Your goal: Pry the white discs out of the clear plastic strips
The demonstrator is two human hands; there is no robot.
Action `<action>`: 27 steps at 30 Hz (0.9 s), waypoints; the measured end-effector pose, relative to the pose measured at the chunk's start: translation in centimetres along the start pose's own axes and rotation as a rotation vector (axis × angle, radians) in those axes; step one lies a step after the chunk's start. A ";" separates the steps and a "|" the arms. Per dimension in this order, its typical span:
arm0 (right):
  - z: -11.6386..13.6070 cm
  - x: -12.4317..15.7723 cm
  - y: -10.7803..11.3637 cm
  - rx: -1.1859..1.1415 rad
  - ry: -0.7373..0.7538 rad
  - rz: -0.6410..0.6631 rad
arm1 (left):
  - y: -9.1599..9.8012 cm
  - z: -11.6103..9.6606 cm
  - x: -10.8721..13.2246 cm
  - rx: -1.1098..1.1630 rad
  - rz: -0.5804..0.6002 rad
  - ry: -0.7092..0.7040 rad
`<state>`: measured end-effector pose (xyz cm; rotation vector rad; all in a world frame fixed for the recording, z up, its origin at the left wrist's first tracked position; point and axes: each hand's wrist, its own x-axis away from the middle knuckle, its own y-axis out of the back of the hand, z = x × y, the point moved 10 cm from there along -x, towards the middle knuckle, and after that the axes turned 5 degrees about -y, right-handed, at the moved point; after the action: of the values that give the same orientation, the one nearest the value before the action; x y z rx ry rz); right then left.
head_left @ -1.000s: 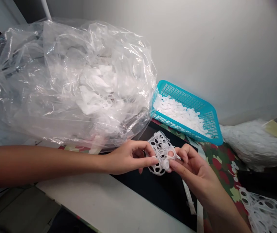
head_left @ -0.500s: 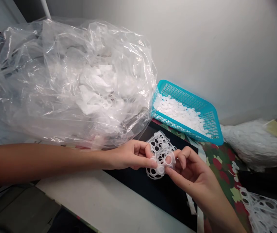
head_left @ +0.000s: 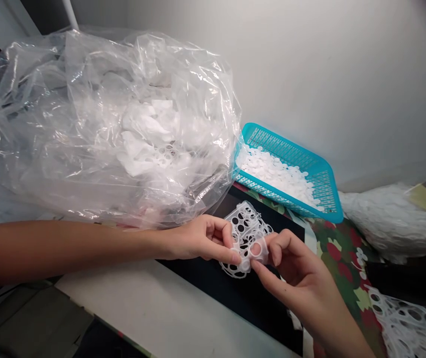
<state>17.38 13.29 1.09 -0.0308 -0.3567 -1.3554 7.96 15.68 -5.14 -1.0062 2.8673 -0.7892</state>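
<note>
Over a black mat [head_left: 258,318], left hand [head_left: 205,241] and right hand [head_left: 298,268] pinch holed plastic [head_left: 245,223], partly hidden.

**White counter under a heaped bag and a basket**

The white counter [head_left: 134,313] runs along a pale wall. A bulging clear plastic bag [head_left: 104,124] filled with white pieces takes up its left side. To the right, a black sheet [head_left: 258,318] and a green-and-red patterned cloth [head_left: 342,263] cover the surface. A teal plastic basket [head_left: 332,211] of white discs stands against the wall on their back edge. A white bundle [head_left: 388,223] lies beyond it, and a perforated white plastic sheet [head_left: 410,323] lies on the cloth's near corner.
</note>
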 end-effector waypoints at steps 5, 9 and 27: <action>-0.7 -0.2 -0.7 -0.110 -0.090 0.071 | 0.0 -0.1 0.0 0.031 0.003 -0.020; -1.6 -0.2 -1.3 -0.194 -0.174 0.135 | 0.2 -0.2 0.0 0.049 -0.022 -0.040; -3.5 -1.0 -2.4 -0.394 -0.312 0.243 | -0.1 -0.7 0.3 0.086 -0.085 -0.087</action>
<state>15.73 12.96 -2.92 -0.6002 -0.3293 -1.1610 7.64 15.78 -4.49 -1.1287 2.7093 -0.8447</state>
